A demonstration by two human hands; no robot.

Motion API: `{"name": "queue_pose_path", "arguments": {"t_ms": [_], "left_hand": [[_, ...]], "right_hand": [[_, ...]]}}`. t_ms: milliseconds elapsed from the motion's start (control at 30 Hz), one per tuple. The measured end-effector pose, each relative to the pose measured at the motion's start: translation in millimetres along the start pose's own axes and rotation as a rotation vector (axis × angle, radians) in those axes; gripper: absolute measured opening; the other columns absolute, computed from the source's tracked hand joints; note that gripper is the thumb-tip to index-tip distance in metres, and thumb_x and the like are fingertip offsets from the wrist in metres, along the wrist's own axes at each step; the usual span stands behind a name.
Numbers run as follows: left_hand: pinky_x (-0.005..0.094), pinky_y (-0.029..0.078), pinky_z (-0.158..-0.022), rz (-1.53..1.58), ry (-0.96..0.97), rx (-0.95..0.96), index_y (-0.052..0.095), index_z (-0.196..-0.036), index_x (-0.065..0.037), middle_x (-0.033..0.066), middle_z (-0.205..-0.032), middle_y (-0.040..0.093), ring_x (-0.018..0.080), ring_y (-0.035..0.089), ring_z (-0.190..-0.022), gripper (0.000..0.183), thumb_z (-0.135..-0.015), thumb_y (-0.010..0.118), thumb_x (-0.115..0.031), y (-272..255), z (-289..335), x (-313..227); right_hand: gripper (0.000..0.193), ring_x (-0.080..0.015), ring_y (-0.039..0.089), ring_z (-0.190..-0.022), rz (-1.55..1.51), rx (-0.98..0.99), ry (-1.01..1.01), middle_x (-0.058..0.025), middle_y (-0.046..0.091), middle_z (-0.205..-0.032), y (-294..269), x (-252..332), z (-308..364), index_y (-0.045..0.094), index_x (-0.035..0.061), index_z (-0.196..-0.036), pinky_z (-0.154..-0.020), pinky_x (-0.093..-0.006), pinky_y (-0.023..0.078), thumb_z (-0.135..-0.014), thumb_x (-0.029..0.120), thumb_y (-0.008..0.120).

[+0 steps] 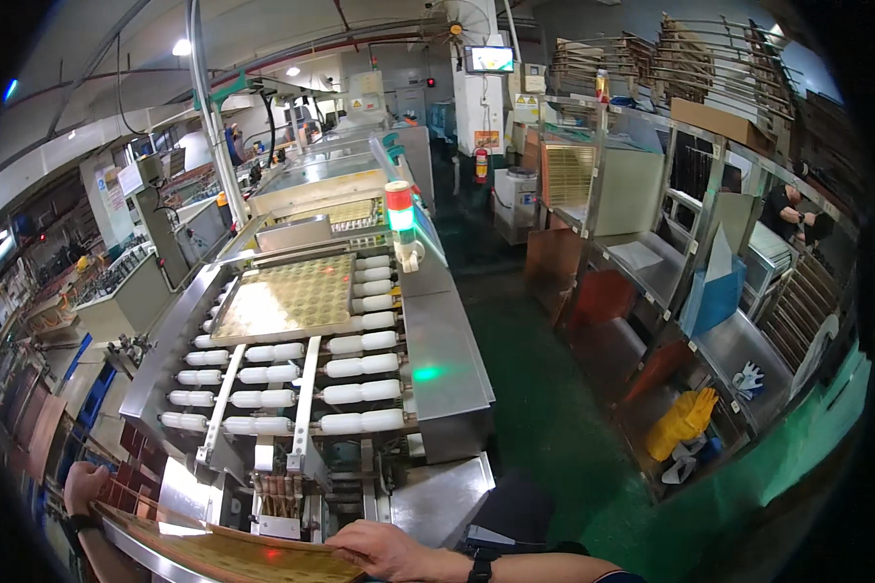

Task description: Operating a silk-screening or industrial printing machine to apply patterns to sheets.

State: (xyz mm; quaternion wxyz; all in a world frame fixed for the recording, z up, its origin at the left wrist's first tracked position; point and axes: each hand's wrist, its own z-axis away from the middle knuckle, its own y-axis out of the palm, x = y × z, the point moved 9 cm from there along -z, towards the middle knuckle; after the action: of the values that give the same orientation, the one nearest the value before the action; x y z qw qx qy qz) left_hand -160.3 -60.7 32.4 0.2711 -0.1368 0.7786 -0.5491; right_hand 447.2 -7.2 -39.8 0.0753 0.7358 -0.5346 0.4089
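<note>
So the right hand (384, 547) grips the edge of a brownish panel (253, 558), which is just in front of the roller conveyor (362, 393); left hand (86, 485) looks curled, can't tell if it's gripping

Lower left, I saw a dark band (87, 523) on the left wrist (81, 510). The right arm (544, 567), bottom centre, wore a black strap (480, 566) and dark sleeve (620, 577).
</note>
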Motion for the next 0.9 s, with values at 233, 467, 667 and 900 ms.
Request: {"name": "queue_pose_path", "arguments": {"t_ms": [233,467,667,900], "left_hand": [[0.0345,0.046,-0.047,0.070,-0.065,0.023,0.066,-0.064,0.004,0.0090,-0.052,0.058,0.0174,0.058,-0.045,0.034,-0.081,0.064,-0.025,-7,18,-25],[0.0361,0.049,-0.054,-0.013,-0.104,0.072,0.069,-0.070,0.004,0.0135,-0.055,0.060,0.0177,0.062,-0.052,0.036,-0.077,0.069,-0.031,-13,20,-30],[0.0363,0.048,-0.054,0.041,-0.206,0.134,0.069,-0.069,0.003,0.0115,-0.055,0.060,0.0181,0.061,-0.053,0.037,-0.080,0.068,-0.033,-21,35,-51],[0.0347,0.051,-0.056,-0.047,-0.201,0.166,0.071,-0.073,0.002,0.0097,-0.063,0.067,0.0194,0.065,-0.057,0.036,-0.079,0.067,-0.033,-23,35,-58]], "right_hand": [[0.022,-0.0351,0.063,-0.081,-0.001,0.018,0.042,-0.0145,0.067,-0.087,5,-2,-1,0.070,0.0045,-0.104,-0.070,-0.0421,0.050,-0.088,0.019,0.069],[0.021,-0.0334,0.063,-0.086,-0.022,0.101,0.114,-0.0136,0.066,-0.093,12,-14,6,0.068,0.0047,-0.107,-0.074,-0.0404,0.051,-0.091,0.018,0.066],[0.020,-0.0308,0.065,-0.090,-0.011,0.152,0.187,-0.0118,0.067,-0.099,20,-26,11,0.067,0.0051,-0.109,-0.075,-0.0380,0.053,-0.094,0.018,0.065],[0.021,-0.0306,0.064,-0.091,0.030,0.198,0.178,-0.0118,0.067,-0.100,19,-21,9,0.066,0.0057,-0.111,-0.077,-0.0383,0.052,-0.093,0.016,0.065]]}}
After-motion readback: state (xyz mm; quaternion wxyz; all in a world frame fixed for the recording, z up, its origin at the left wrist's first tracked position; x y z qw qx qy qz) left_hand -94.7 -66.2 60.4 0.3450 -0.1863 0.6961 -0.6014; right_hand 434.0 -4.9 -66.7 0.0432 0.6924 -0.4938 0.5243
